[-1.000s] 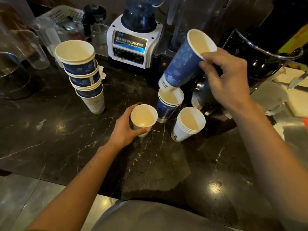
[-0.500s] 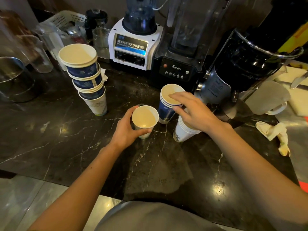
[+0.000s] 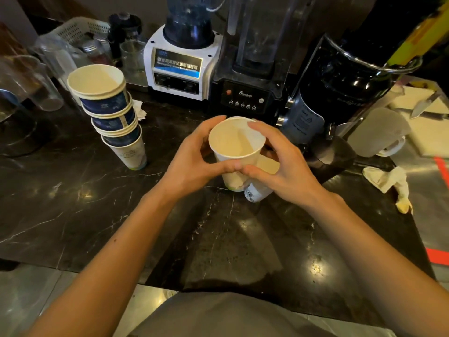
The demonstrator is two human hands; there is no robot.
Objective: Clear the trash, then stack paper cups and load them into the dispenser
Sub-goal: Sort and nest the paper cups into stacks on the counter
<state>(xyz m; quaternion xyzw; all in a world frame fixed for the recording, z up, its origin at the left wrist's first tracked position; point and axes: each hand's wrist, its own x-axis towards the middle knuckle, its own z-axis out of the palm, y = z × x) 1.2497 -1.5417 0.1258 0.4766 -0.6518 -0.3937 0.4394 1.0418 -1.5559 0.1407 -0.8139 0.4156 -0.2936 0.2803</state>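
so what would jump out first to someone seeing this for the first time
Dead centre, the left hand and right hand both close around a white paper cup, held open side up over the dark marble counter. To the left stands a leaning stack of blue and white cups. Behind, a white blender base and a black blender line the back edge.

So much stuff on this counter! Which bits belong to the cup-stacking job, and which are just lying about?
Part of the job:
- white paper cup, held by left hand and right hand
- tall cup stack
- low cups behind the right hand
- crumpled tissue, likely trash

Just lying about:
- two blenders
- frosted jug
- knife
- white basket
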